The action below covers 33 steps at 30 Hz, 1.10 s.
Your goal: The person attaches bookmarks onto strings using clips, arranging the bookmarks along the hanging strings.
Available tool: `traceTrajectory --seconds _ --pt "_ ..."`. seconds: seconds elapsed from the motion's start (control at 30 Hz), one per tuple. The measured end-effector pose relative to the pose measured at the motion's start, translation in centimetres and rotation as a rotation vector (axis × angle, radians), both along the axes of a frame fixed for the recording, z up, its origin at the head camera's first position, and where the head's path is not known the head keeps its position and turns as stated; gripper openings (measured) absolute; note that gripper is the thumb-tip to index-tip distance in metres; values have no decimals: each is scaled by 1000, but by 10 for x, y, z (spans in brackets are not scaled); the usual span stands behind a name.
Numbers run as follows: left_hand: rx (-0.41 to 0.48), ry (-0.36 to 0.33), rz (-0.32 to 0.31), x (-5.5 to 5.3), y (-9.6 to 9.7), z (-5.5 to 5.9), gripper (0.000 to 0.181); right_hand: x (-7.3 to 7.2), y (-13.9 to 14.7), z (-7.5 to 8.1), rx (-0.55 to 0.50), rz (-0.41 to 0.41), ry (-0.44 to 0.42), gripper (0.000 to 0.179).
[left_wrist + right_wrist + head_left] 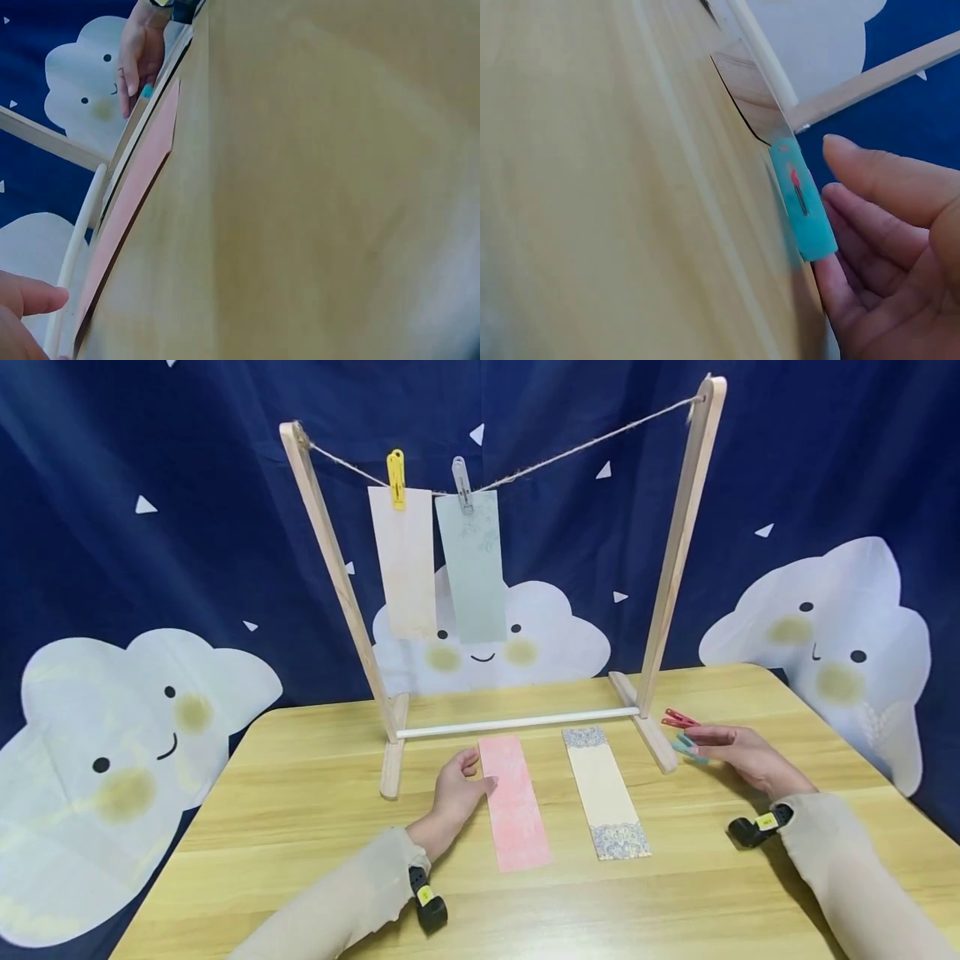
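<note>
A pink paper strip point(515, 806) lies flat on the table. My left hand point(459, 789) is at its left edge, fingers loosely bent, the thumb tip overlapping the paper in the head view. To its right lies a cream strip point(604, 789) with blue patterned ends. My right hand point(750, 758) is at a teal clothespin point(804, 201) on the table at the right. In the right wrist view the thumb stands apart from this clothespin, and the fingertips are right at its near end. Just behind it lies a red clothespin point(678, 718).
A wooden frame point(678, 552) with a sagging string point(592, 443) stands at the back. A yellow clothespin point(396, 477) holds a pale strip point(405, 568) there, and a grey clothespin point(461, 481) holds a pale green strip point(472, 577). A white rod point(517, 722) joins the feet.
</note>
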<state>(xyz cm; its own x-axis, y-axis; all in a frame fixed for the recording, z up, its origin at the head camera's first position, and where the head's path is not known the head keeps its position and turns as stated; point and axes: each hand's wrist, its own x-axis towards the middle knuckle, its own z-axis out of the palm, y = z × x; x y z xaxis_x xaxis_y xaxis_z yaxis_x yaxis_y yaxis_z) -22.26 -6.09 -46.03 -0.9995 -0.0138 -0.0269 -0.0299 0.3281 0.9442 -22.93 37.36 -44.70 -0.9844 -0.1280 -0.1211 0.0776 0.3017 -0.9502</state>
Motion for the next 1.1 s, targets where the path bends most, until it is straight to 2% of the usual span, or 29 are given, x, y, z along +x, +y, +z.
traceTrajectory --seconds 0.13,0.27,0.43,0.7,0.9,1.1 --pt "-6 11 16 2 6 0 63 -1 -4 -1 222 -26 14 63" --pt "-13 25 6 5 9 0 65 -2 -9 -1 308 -42 51 64" --pt "-94 50 -10 5 12 -3 68 -3 -14 -1 350 -39 65 65" --pt "-323 110 -115 6 15 -7 85 -6 -18 -6 398 -47 114 60" --pt "-408 74 -213 0 11 -2 86 -10 -21 -8 416 -52 127 54" --pt "-431 45 -253 -6 9 4 76 -10 -21 -7 382 -56 138 50"
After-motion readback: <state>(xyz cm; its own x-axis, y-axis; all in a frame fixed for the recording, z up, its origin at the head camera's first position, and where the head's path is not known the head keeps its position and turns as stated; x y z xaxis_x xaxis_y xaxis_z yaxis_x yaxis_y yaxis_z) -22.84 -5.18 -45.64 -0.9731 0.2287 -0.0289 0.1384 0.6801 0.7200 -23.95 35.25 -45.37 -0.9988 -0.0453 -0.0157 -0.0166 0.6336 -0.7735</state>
